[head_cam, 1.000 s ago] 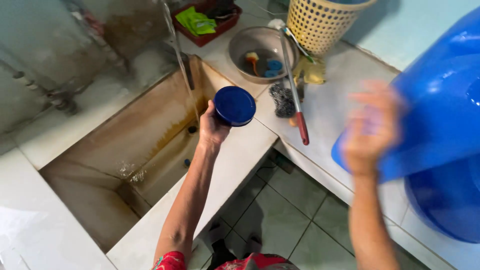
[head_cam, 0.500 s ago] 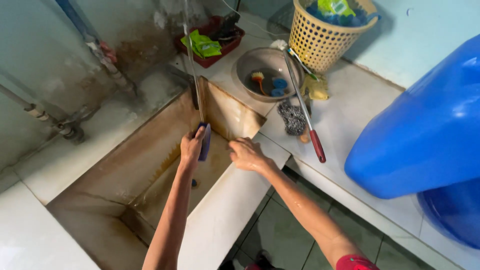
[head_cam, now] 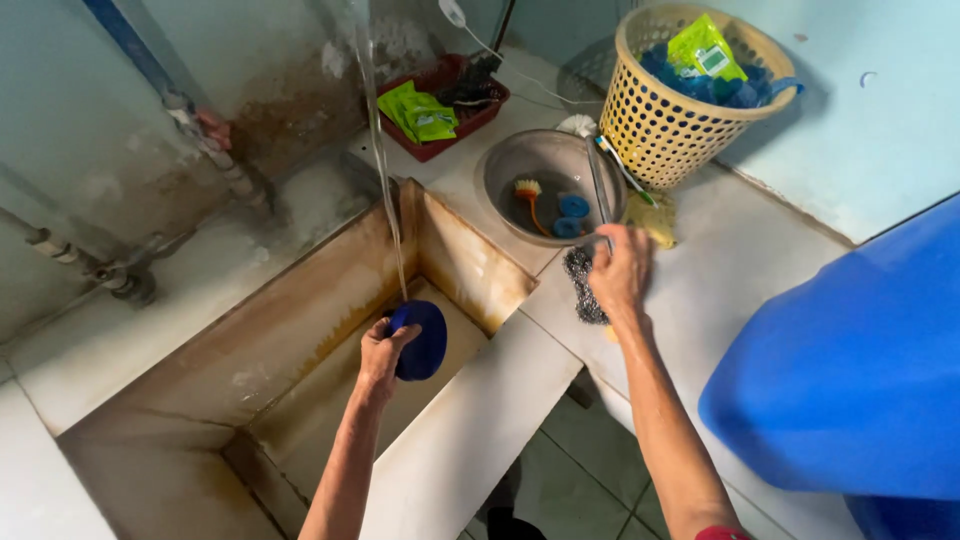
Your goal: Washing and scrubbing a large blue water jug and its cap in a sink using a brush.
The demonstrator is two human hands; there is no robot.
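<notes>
Down in the stained sink basin (head_cam: 300,330), the left hand (head_cam: 380,350) is closed around the rim of a round dark-blue lid (head_cam: 420,340), thumb on one face and fingers curled behind, holding it tilted on edge beneath a thin stream of water (head_cam: 385,200) that falls onto its top. The lid sits just right of the palm, above the basin floor and not touching the walls. Further right, on the pale counter (head_cam: 720,270), the right hand (head_cam: 620,270) rests palm down with fingers loosely bent over a dark steel-wool scrubber (head_cam: 580,285); the scrubber lies partly under the fingers, at the counter's edge. Whether the fingers actually pinch it cannot be told. Just behind that hand stands a metal bowl (head_cam: 510,170) holding small brushes, and beyond it a yellow perforated basket (head_cam: 680,120). A large blue tub (head_cam: 860,380) fills the right.
</notes>
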